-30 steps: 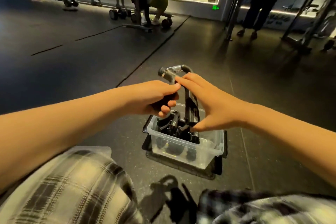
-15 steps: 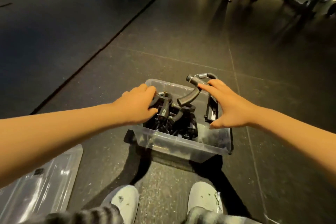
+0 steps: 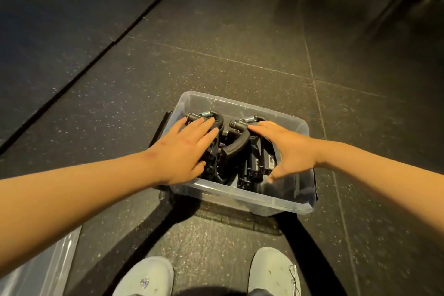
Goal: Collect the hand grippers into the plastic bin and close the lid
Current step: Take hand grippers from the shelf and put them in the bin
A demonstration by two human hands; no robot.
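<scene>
Head view: hand grippers [image 3: 236, 149] lie heaped in the clear plastic bin [image 3: 240, 197] on the dark floor, with their spring ends poking up near the far rim. The left hand [image 3: 185, 149] lies flat on the left pile, fingers straight and slightly spread. The right hand [image 3: 286, 149] rests on the right pile, fingers extended and thumb splayed toward the near wall. Neither hand grips anything. The lid [image 3: 40, 269] lies on the floor at lower left, well apart from the bin. As I judge the risk, the tangled handles sit about rim height, so without pressure they may ride up and stop the lid seating. An uneven push could also tip or slide the bin.
</scene>
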